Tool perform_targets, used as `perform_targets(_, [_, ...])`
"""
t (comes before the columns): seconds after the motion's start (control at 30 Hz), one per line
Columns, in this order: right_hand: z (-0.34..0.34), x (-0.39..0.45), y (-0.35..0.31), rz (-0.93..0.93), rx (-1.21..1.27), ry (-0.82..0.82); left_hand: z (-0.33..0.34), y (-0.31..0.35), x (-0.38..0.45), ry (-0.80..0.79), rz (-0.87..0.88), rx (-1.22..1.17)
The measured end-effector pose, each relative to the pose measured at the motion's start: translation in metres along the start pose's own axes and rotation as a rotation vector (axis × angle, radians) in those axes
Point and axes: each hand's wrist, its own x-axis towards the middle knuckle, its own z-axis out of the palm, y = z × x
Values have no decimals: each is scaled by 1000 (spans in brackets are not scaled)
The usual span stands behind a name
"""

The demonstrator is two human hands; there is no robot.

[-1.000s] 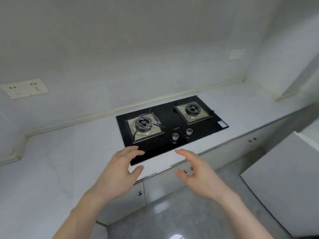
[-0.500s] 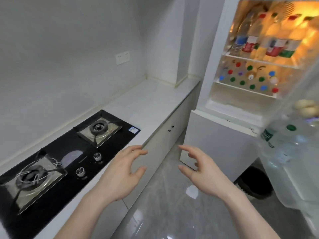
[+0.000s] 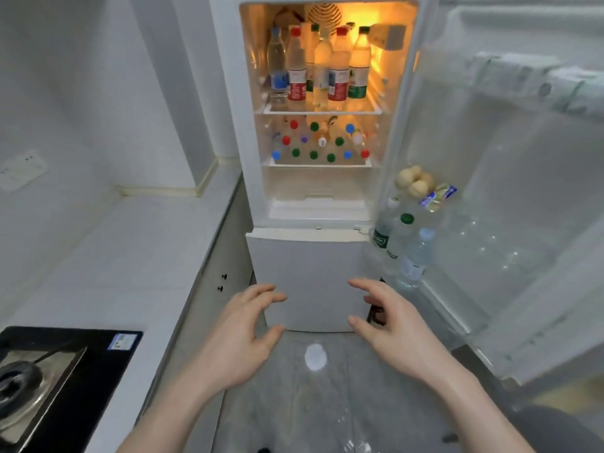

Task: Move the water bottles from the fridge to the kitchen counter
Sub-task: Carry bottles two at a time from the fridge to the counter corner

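I see upright water bottles (image 3: 318, 65) crowding the fridge (image 3: 228, 93) top shelf (caps red, green). More lie below. The kitchen counter (image 3: 137, 256) sits left.

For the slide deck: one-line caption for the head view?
Both empty hands, left hand and right hand, reach toward the open fridge stocked with water bottles.

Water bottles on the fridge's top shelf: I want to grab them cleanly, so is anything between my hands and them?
Nothing visible. The upper door is swung open, both hands are empty, held low before the closed lower door, and the upright bottles stand at the shelf's open front.
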Motion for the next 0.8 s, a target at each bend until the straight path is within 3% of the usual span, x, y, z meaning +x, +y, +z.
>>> perform_targets(0.43, [-7, 40, 1, 250, 69, 399, -7, -31, 145, -237, 316, 42])
perform_targets(0.8, [-34, 69, 55, 395, 84, 472, 36, 29, 245, -361, 488, 63])
